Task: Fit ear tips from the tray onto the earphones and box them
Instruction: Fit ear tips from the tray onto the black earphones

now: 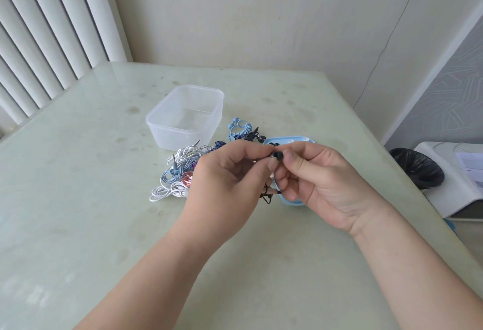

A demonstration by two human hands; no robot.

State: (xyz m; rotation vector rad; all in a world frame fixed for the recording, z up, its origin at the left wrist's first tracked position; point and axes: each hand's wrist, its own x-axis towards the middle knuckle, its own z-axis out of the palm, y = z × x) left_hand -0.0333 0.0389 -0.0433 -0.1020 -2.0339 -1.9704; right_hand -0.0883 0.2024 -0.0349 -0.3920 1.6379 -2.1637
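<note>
My left hand (230,175) pinches an earphone whose bud end peeks out at its fingertips, with a dark cable (267,195) hanging below. My right hand (321,178) pinches a small black ear tip (278,156) right against that bud. Both hands hover above a light blue tray (290,141), mostly hidden behind my right hand, with black ear tips in it. A tangled pile of earphones (177,173) in white, blue and pink lies left of my hands. An empty clear plastic box (183,118) stands behind the pile.
A coiled blue earphone (240,128) and dark ones lie behind the tray. The pale green table (104,199) ends at the right, where a black-lined bin (415,167) and a white device (454,180) stand on the floor. Blinds hang at the left.
</note>
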